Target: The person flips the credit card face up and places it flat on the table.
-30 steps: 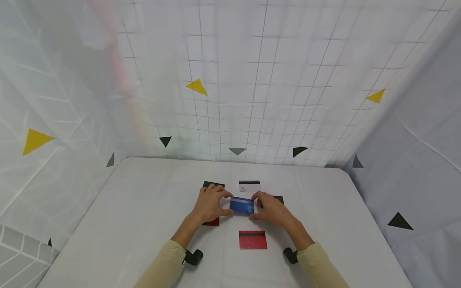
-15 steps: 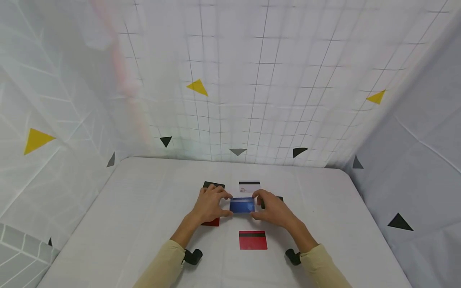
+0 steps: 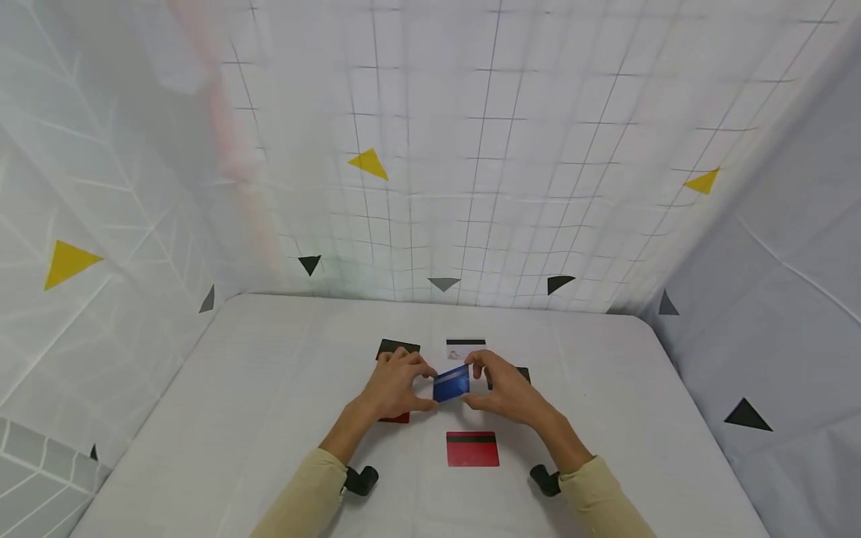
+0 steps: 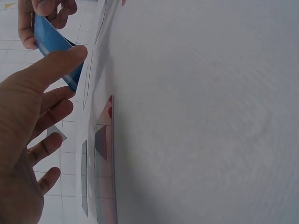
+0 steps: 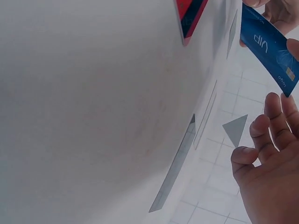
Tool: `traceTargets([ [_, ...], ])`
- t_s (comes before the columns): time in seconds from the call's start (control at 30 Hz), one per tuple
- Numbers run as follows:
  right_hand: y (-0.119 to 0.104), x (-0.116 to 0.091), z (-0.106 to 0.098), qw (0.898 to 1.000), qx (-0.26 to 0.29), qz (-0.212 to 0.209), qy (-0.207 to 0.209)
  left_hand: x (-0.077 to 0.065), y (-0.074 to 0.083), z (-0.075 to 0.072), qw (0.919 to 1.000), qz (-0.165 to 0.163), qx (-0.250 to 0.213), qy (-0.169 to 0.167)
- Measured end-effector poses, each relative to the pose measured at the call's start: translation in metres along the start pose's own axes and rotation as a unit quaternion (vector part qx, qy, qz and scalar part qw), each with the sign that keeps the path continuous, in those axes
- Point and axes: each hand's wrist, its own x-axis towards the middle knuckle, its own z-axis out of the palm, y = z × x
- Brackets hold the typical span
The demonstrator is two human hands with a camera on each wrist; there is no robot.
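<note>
A blue plastic card [image 3: 451,383] is raised off the table between my two hands, its right end higher than its left in the head view. My left hand [image 3: 397,385] pinches its left end between thumb and fingers. At the other end, my right hand [image 3: 504,388] pinches it the same way. In the right wrist view the card [image 5: 266,44] shows "VIP" lettering and a gold chip. The left wrist view has its blue side [image 4: 49,37] partly covered by my left thumb.
On the white table lie a red card [image 3: 473,449] in front, a white card [image 3: 466,349] behind, and dark cards [image 3: 403,345] on both sides, partly hidden by the hands. Another red card [image 3: 401,418] shows under the left hand. White sheeting [image 3: 538,149] rises behind.
The blue card lay level across the view; it has now turned so its right end is up and its left end down. The right hand rose slightly and the left dropped a little.
</note>
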Motion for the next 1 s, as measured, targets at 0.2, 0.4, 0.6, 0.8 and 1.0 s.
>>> traceTargets([
  [0.2,-0.0026,0.0008,0.0011,1.000,0.014,-0.015,-0.001,-0.0006,-0.0004,0.0014,0.9998,0.016,0.005,0.009],
  [0.4,-0.0026,0.0002,0.0027,0.999,0.023,-0.032,0.013,0.0008,0.0000,0.0023,0.9997,0.022,-0.001,0.009],
  [0.6,-0.0018,-0.0001,0.0044,0.998,0.040,-0.054,0.018,0.0006,0.0017,0.0042,0.9993,0.027,-0.020,0.013],
  [0.8,-0.0026,-0.0003,0.0055,0.996,0.054,-0.068,0.018,0.0000,0.0040,0.0038,0.9980,0.043,-0.041,0.022],
  [1.0,-0.0030,-0.0010,0.0082,0.996,0.066,-0.067,0.008,-0.0011,0.0065,0.0020,0.9945,0.049,-0.091,0.015],
])
